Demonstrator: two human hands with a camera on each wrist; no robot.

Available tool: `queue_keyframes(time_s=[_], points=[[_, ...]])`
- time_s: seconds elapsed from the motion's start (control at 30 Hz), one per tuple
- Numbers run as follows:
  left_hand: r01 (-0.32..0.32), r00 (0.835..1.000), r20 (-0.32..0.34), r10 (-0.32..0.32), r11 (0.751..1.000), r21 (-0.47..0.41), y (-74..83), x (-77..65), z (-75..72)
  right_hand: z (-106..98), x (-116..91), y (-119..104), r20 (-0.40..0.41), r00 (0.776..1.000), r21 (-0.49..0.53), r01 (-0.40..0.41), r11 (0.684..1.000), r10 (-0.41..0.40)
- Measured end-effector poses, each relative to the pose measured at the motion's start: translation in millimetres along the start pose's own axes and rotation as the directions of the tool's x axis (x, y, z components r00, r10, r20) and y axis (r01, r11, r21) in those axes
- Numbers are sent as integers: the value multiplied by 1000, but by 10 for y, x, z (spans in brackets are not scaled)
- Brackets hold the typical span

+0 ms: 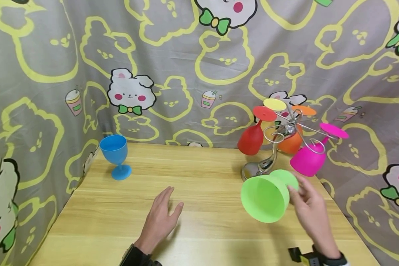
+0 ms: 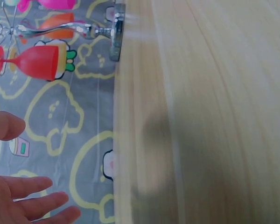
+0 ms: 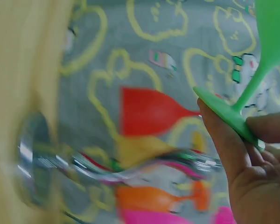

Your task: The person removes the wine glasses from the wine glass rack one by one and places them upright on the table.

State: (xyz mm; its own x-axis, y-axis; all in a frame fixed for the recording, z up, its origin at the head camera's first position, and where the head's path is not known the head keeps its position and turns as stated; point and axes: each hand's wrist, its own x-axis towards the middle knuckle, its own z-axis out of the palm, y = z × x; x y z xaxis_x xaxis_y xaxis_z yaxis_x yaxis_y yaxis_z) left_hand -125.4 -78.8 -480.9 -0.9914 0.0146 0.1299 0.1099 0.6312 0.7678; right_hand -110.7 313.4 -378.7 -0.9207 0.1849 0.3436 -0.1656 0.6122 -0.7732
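My right hand [image 1: 310, 207] pinches the round base of a green plastic goblet [image 1: 264, 199], which is tilted with its mouth toward me. In the right wrist view the thumb and fingers grip the edge of that base. Just behind stands a chrome stemware rack [image 1: 267, 162], with red [image 1: 251, 140], orange [image 1: 290, 142] and magenta [image 1: 307, 160] goblets hanging upside down by their bases. A yellow goblet [image 1: 275, 104] hangs there too, partly hidden. My left hand [image 1: 159, 218] hovers over the table, fingers extended, holding nothing.
A blue goblet [image 1: 114, 149] stands upright at the left back of the wooden table [image 1: 186, 173]. Patterned grey cloth [image 1: 173, 74] hangs behind the table and along both sides.
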Motion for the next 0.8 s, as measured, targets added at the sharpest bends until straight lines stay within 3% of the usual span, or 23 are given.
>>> queue_keyframes(time_s=[0.1,0.23,0.33,0.5,0.8], points=[[-4,1000,8,5,1000,-23,32,2,11,227,-83,130,95,981,105,-179,978,170],[-26,999,25,27,998,-51,96,9,37,558,-190,194,191,921,257,-381,888,340],[-48,998,42,51,995,-86,158,21,64,789,-256,161,229,888,329,-457,826,399],[-86,992,83,99,985,-148,278,22,146,1123,-353,48,286,873,427,-485,763,394],[-160,978,87,190,949,-270,458,-37,329,1536,-542,-205,383,866,520,-490,699,321]])
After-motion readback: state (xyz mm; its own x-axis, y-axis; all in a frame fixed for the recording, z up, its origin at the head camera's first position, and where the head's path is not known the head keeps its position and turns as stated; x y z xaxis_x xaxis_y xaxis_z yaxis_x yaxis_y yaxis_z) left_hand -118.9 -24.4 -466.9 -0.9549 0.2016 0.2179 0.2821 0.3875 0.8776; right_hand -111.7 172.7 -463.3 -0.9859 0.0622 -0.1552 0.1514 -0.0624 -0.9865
